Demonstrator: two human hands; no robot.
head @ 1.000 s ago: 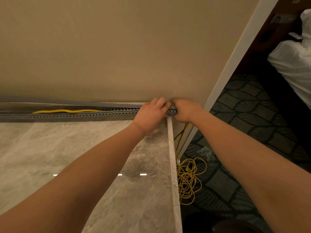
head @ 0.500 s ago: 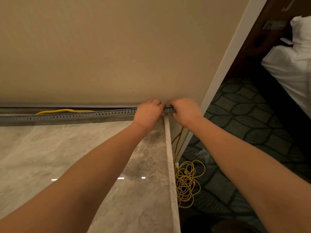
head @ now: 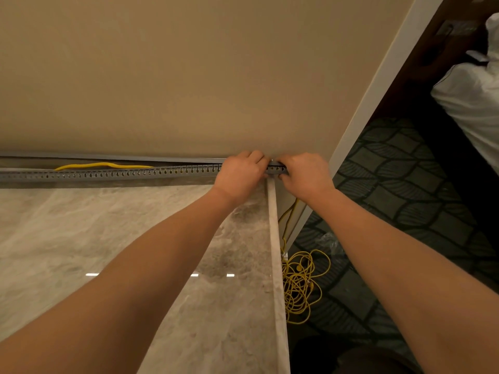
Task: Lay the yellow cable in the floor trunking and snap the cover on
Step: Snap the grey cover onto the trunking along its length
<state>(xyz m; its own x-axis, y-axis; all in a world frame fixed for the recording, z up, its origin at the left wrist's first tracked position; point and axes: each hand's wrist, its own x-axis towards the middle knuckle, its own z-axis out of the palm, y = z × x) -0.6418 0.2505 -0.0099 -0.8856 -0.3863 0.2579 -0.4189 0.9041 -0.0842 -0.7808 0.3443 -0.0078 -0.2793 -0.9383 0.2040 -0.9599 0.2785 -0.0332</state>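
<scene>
A grey slotted floor trunking [head: 113,174] runs along the foot of the beige wall. A stretch of yellow cable [head: 102,166] arches out of it at the left. A thin grey cover strip [head: 121,158] lies behind the trunking against the wall. My left hand [head: 239,176] and my right hand [head: 306,175] sit side by side at the trunking's right end, fingers curled over it. What the fingertips hold is hidden. More yellow cable drops past the wall corner to a loose coil [head: 301,287] on the carpet.
A polished marble floor [head: 81,238] with a raised stone threshold strip [head: 276,265] lies below the trunking. To the right are a white door frame [head: 378,98], dark patterned carpet [head: 418,198] and white bedding [head: 472,98].
Both hands stay at the trunking's right end; the left hand's fingers have curled tighter over it. The view has shifted slightly.
</scene>
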